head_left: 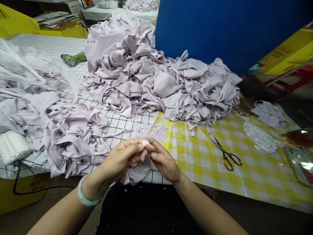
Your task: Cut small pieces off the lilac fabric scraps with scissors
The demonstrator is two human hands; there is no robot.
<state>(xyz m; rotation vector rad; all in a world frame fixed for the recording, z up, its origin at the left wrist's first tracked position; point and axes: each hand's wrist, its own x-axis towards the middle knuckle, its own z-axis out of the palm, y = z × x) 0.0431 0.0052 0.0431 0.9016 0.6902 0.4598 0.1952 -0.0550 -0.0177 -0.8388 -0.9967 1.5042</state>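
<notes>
My left hand (pixel 122 160) and my right hand (pixel 162 160) meet over the table's near edge. Both pinch a small white tag (pixel 145 142) between fingertips, and a lilac fabric piece (pixel 137 173) hangs below the hands. A jade bangle (pixel 85 197) circles my left wrist. A big heap of lilac fabric pieces (pixel 151 75) lies beyond the hands. A smaller lilac pile (pixel 70 133) sits to the left. A small mound of tiny white scraps (pixel 153 131) lies just past my fingers.
Scissors (pixel 227 155) lie on the yellow checked cloth (pixel 207 169) to the right, near another scrap heap (pixel 260 137). A white device with a black cord (pixel 12 147) sits at the left edge. A green tool (pixel 72 59), clear plastic bags (pixel 22 65) and a blue board (pixel 220 29) stand farther back.
</notes>
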